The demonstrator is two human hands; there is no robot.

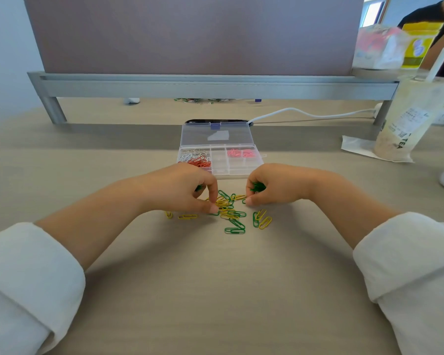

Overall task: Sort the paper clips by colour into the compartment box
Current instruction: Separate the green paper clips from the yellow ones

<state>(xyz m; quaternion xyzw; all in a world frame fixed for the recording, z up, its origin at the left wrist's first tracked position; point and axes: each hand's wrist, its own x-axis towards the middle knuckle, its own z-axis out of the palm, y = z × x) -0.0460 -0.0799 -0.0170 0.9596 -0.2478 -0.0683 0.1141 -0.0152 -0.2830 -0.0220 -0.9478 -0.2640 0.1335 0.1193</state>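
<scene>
1. Two hands work just in front of the box (241, 172). The left hand (187, 190) is curled round green clips (198, 187) and pinches another on the desk (215, 290). The right hand (274, 185) clutches a green bunch (258, 187), thumb pressed down.
2. Full palms may spill clips while pinching more. A yellow clip hooked onto a green one could ride into the wrong compartment.
3. One box holds three colours: white (190, 156), red (199, 163) and pink (241, 152). The pile (228, 210) in front shows roughly seven green and nine yellow; tangling hides the exact count.
</scene>
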